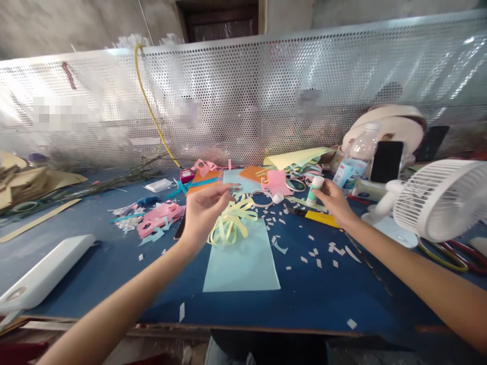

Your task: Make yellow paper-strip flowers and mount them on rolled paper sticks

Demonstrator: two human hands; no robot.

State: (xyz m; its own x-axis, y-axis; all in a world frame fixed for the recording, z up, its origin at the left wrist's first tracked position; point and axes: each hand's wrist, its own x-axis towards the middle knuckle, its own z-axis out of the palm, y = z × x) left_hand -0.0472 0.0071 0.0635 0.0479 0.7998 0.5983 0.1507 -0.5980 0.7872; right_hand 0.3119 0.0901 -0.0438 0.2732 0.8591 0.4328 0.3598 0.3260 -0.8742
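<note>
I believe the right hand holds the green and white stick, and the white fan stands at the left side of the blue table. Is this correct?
Not quite. The head view shows the white fan at the right side of the blue table, not the left. The rest is correct: the right hand holds the green and white stick.

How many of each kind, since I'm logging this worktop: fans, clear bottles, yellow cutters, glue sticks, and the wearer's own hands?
Fan: 1
Clear bottle: 1
Yellow cutter: 1
Glue stick: 1
Left hand and right hand: 2
Total: 6
</note>
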